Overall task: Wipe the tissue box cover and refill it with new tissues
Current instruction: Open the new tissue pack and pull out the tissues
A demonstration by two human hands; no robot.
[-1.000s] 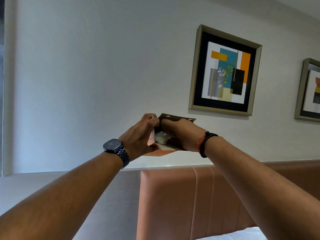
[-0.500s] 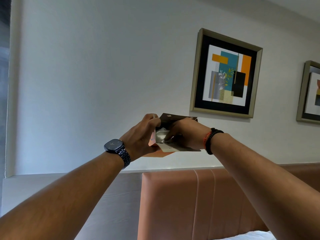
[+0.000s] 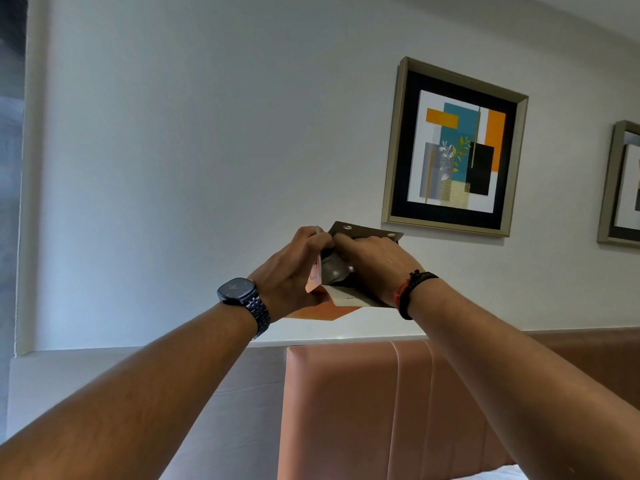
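I hold a tissue box [image 3: 330, 310] up in front of the wall, its orange underside toward me. A dark flap with small round holes [image 3: 363, 232] stands open above it. My left hand [image 3: 289, 271] grips the box's left side. My right hand [image 3: 375, 261] rests on top, its fingers pressed into the opening on a grey crumpled wrapper [image 3: 332, 268] inside. Most of the box's contents are hidden by my hands.
A padded tan headboard [image 3: 346, 403] rises below my arms, with a strip of white bedding [image 3: 498, 474] at the bottom. Two framed pictures [image 3: 455, 148] hang on the white wall to the right. A dark window edge [image 3: 10, 168] is at far left.
My right hand has shifted slightly on the box top, pressing the wrapper further in. The box and both hands stay at about the same place; the view moved a little.
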